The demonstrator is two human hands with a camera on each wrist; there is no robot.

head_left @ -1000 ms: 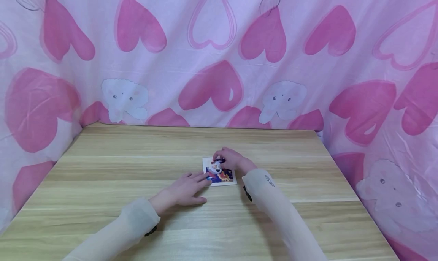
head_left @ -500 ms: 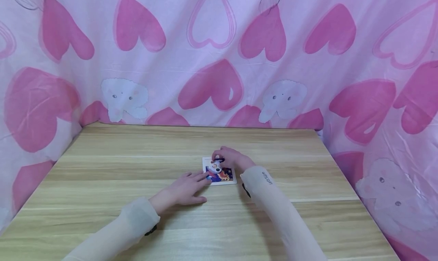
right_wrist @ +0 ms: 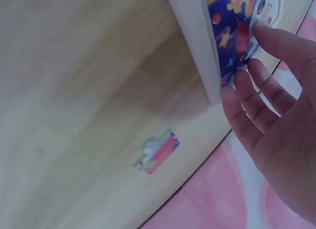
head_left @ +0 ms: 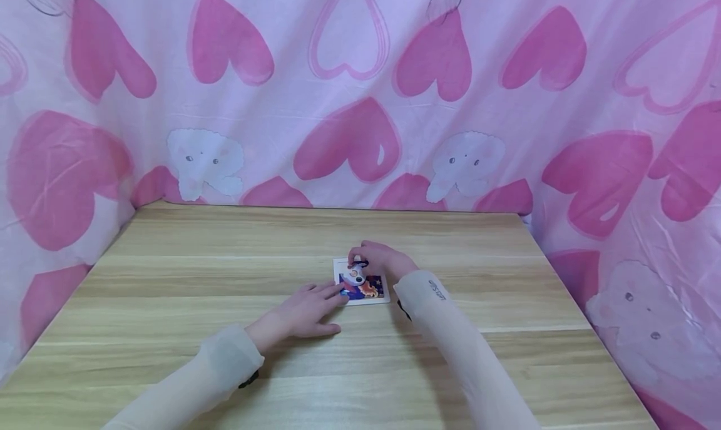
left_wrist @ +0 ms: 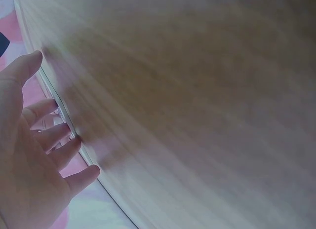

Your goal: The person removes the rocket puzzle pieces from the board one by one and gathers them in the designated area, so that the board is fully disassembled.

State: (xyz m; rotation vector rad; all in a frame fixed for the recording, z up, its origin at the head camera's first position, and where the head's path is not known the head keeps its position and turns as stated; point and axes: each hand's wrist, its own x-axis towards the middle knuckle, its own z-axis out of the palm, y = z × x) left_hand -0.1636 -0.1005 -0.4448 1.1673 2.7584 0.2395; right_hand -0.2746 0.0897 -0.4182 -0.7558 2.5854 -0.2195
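A small jigsaw board (head_left: 368, 303) with a white border and a purple-and-orange picture lies mid-table. My right hand (head_left: 378, 258) reaches over its far right part and pinches a white puzzle piece (head_left: 353, 276) printed with a face, over the picture. The right wrist view shows the thumb against that white piece and curled fingertips at the board's side; whether the piece lies flush cannot be told. My left hand (head_left: 304, 312) rests with straight, spread fingers on the board's near left edge and on the table. In the left wrist view, that hand's (left_wrist: 37, 150) palm shows.
Another small printed puzzle piece (right_wrist: 158, 152) lies on the wood beside the board, hidden in the head view. The wooden table (head_left: 225, 242) ends at a pink heart-patterned curtain (head_left: 349, 142), which also hangs at both sides.
My right wrist and sleeve have shifted slightly left and up, while the fingers stay on the white puzzle piece. My left hand and the board have stayed in place.
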